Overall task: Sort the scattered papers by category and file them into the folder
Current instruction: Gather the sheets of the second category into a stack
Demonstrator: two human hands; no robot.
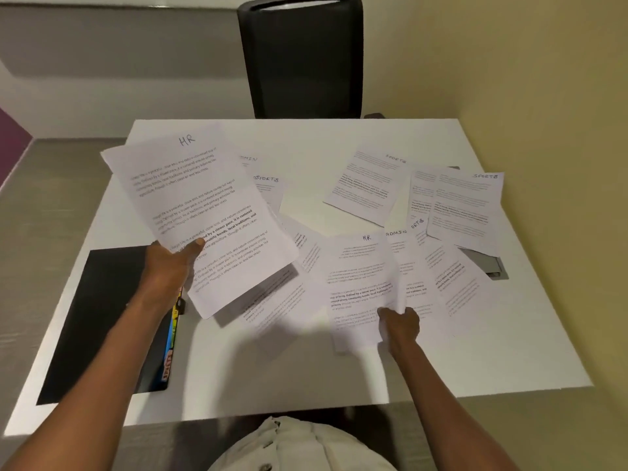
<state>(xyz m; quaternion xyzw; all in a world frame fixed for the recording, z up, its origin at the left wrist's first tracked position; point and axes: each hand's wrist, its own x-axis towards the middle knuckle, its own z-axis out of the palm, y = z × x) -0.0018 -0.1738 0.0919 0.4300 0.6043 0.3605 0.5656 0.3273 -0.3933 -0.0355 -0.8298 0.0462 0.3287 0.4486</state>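
The white worktop (pixel 306 368) fills most of the view, with a black chair (pixel 302 59) pushed in at its far edge; a black folder (pixel 102 317) lies flat at the near left, coloured tabs (pixel 171 338) showing along its right edge; a grey object (pixel 489 263) pokes out from under the sheets at the right, too covered to identify.

Loose papers are scattered across the middle and right of the worktop, many overlapping; two sheets headed SPORTS lie at the far right, one (pixel 370 185) alone and flat, the other (pixel 465 205) resting on a further sheet; an ADMIN sheet (pixel 404 256) lies just right of centre, partly covered; behind the raised stack another SPORTS sheet (pixel 270 188) and the corner of another ADMIN sheet (pixel 249 159) peek out.

The left hand (pixel 173 266) holds a small stack (pixel 204 212) headed HR off the worktop, tilted to the left, thumb curled over its front near the lower left edge, fingers hidden behind it.

The right hand (pixel 401 326) pinches the lower right edge of another HR sheet (pixel 360 283), which curls up at that edge while the rest lies over neighbouring papers.
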